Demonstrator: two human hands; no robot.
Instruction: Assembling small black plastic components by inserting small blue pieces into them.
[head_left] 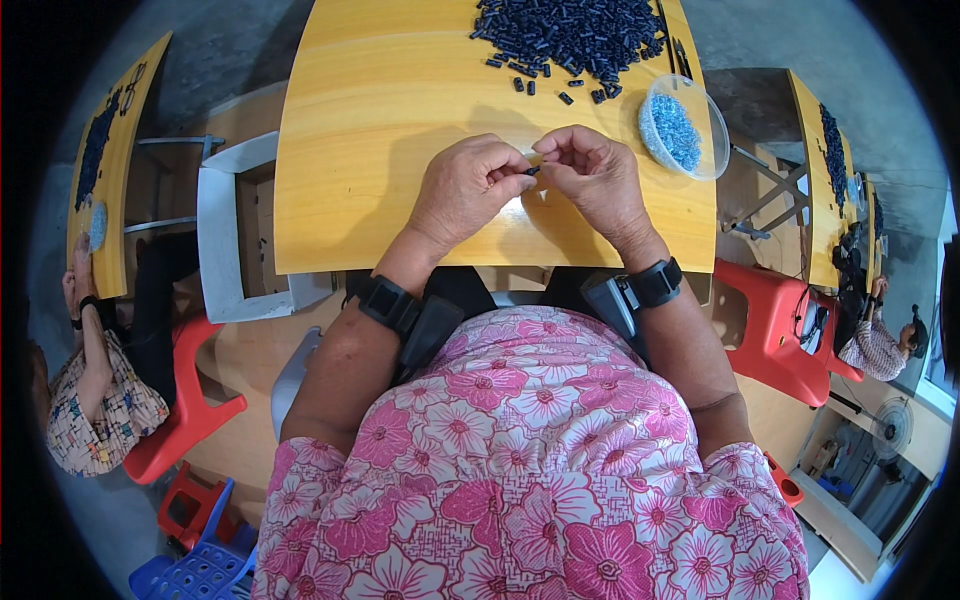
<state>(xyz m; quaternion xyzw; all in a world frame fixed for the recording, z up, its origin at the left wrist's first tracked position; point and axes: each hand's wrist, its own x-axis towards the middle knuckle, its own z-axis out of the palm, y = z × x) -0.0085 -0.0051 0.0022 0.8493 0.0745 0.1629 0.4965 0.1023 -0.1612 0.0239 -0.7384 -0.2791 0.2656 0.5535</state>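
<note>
While both hands pinch one small black piece point(533, 171) together, left hand point(468, 186) and right hand point(590, 172) closed, fitting seems underway; next needs steady alignment.

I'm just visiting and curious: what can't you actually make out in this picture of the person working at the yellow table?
- Head view: the small dark piece between left hand and right hand is mostly covered by fingertips; shape unclear.
- Blue bits in the clear bowl are too small to identify.
- The dark pile is cut off by the top edge.
</note>
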